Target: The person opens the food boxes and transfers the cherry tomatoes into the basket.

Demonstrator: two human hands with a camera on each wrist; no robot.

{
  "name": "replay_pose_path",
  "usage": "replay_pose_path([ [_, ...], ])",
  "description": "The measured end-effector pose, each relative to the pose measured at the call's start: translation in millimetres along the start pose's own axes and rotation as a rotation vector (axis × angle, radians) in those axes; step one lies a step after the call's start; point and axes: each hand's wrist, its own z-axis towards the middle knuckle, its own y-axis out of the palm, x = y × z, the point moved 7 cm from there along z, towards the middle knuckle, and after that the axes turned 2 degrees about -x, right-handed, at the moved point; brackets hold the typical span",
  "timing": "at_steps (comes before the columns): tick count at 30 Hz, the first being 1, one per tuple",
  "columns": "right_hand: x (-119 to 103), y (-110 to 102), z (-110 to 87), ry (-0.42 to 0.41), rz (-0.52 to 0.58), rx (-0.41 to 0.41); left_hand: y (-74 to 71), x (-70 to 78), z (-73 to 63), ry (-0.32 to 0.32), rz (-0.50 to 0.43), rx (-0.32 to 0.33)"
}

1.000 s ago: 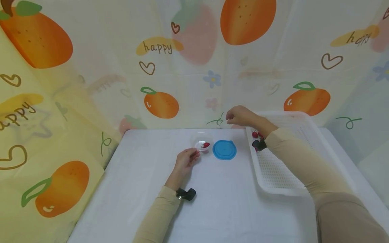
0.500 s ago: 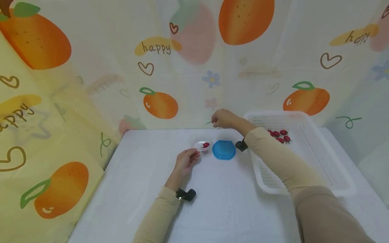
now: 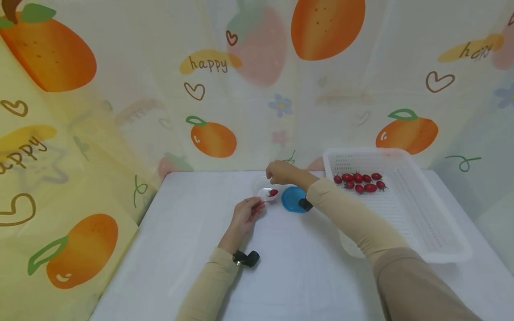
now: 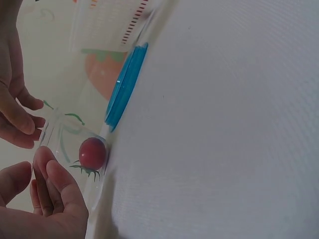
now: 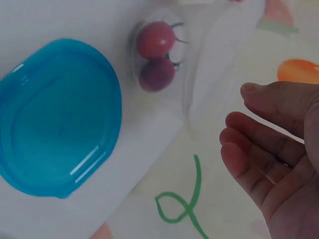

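Observation:
My left hand (image 3: 244, 214) pinches the near side of a clear plastic cup (image 4: 67, 134) standing on the white table. A red cherry tomato (image 4: 93, 153) with a green stem lies at the cup's bottom. In the right wrist view a darker red shape (image 5: 157, 74) sits beside that tomato; I cannot tell whether it is a second tomato or a reflection. Over the cup's far rim hovers my right hand (image 3: 282, 172), thumb and bent fingers apart, nothing seen between them (image 5: 274, 149). A blue lid (image 5: 60, 119) lies flat just right of the cup.
At the right stands a white perforated plastic basket (image 3: 401, 223), several cherry tomatoes (image 3: 358, 178) grouped at its far left. A fruit-print cloth (image 3: 257, 111) hangs behind the white-covered table (image 3: 281, 267). My right forearm crosses over the basket's left wall.
My right hand has moved left and down from above the basket's edge to over the cup, uncovering the tomatoes in the basket. My left hand stays on the cup.

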Motion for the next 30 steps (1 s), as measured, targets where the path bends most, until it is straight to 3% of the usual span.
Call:
replay_pose_path([
  [13,-13,32,17.7,0.024,-0.107,-0.086,1.9,-0.2,1.5,0.035,-0.052,-0.025],
  [23,-24,45,17.8,-0.002,-0.292,-0.095,1.7,0.1,2.0,0.057,-0.057,-0.033],
  [30,-27,50,19.2,-0.023,-0.342,-0.078,1.4,0.0,1.1,0.056,-0.045,-0.033],
])
